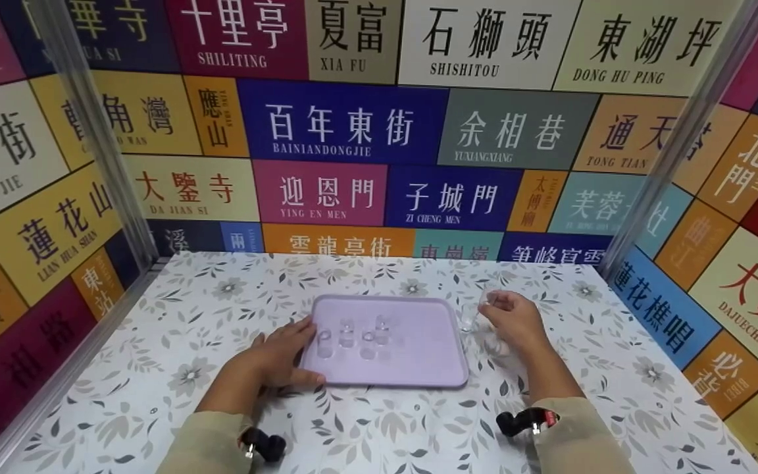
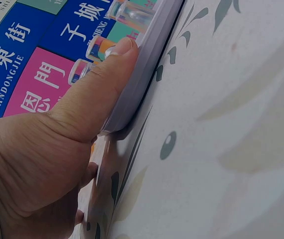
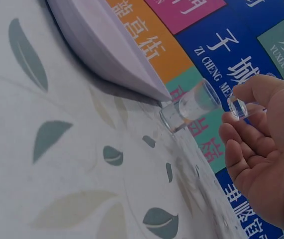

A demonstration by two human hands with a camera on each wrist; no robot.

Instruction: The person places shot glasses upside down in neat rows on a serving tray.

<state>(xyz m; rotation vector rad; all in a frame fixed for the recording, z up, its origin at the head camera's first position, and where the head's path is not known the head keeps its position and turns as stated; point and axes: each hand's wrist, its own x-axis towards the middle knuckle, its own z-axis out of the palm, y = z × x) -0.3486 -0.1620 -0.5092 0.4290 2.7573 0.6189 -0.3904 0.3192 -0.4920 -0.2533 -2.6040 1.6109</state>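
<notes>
A lilac tray (image 1: 418,362) lies on the table, and several small clear glasses (image 1: 368,345) stand upright on its left half. My left hand (image 1: 277,359) rests at the tray's left end, fingertips on the left rim and thumb by the front corner; in the left wrist view the straight thumb (image 2: 99,87) lies against the rim. Beyond the tray's right edge, my right hand (image 1: 517,319) pinches a small clear glass (image 3: 238,107) between thumb and fingers, tipped sideways. Another clear glass (image 3: 191,105) stands on the table between that hand and the tray.
A white cloth with grey leaves and flowers covers the table (image 1: 392,428). Behind it rises a wall (image 1: 346,125) of coloured panels with lettering, with side walls left and right. Dark wrist devices (image 1: 267,444) sit at both sleeves.
</notes>
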